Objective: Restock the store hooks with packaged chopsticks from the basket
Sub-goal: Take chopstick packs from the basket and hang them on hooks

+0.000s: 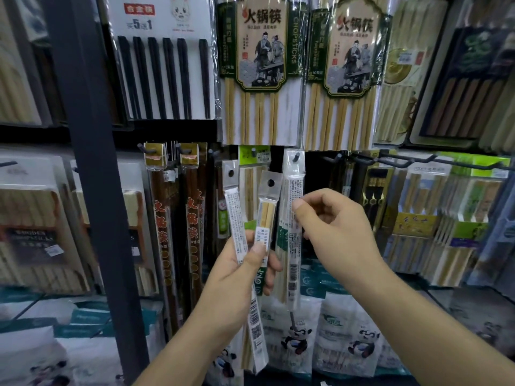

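My left hand point(239, 277) grips two slim clear chopstick packs side by side, upright: one with a white printed label point(233, 207) and one showing pale sticks point(268, 210). Their punched hang holes are at the top, free of any hook. My right hand point(331, 229) pinches a third slim pack point(294, 190) between thumb and fingers. That pack's top hole sits on a dark hook point(296, 156) in the lower row, in front of other packs hanging there. No basket is in view.
Large hot-pot chopstick packs point(256, 65) hang above. Dark brown packs point(163, 218) hang left of my hands. Bare hook arms point(404, 161) stick out on the right above boxed sets. A dark upright post point(92, 162) stands on the left. Panda-printed bags point(345, 330) lie below.
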